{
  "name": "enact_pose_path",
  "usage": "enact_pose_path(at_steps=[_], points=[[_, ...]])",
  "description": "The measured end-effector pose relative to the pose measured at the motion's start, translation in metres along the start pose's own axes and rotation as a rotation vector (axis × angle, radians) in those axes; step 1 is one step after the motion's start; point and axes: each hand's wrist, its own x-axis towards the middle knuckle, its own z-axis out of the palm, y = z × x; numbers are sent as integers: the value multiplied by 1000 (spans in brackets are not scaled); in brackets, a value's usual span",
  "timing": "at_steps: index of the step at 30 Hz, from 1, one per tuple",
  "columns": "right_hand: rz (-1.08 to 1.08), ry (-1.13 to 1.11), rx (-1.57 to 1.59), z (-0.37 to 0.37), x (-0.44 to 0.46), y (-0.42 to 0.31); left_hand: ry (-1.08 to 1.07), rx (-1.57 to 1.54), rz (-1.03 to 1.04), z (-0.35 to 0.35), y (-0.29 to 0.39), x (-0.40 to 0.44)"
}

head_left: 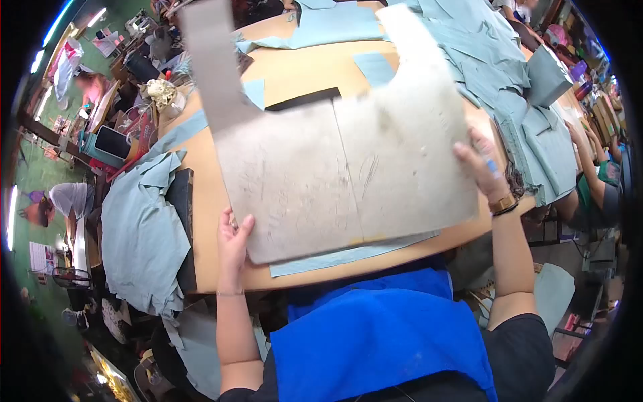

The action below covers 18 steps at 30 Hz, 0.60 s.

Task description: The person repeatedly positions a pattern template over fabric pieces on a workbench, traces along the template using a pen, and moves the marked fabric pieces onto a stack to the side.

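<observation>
A large pale grey pattern board [295, 181], cut in a U shape with two upright arms, is held up over the table [201, 261]. Pencil-like scribbles and a line down its middle mark its face. My left hand [234, 241] grips its lower left corner, thumb on the front. On the right edge, my right hand [483, 164] holds it with the thumb in front; something blue shows at a finger. Beneath the board, a light blue-green material piece [348, 256] sticks out along the near edge. A dark strip [303, 99] shows through the board's cutout.
Blue-green sheets [482, 60] lie heaped at the right and back [321, 27]. Another pile [144, 228] hangs at the left beside a dark bar [181, 221]. A basket with a dark-screened device [112, 143] stands at left. Another person's arm [586, 151] reaches in at right.
</observation>
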Motion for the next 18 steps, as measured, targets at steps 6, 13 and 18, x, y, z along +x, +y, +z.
enact_pose_path(at_steps=[6,13,18], points=[[-56,44,-200,-3,-7,76,19,325,-108,-10,4,-21],[111,141,-519,3,-10,75,102,566,-87,-5,10,-12],[71,208,-560,16,-13,65,109,535,-54,-1,9,-6]])
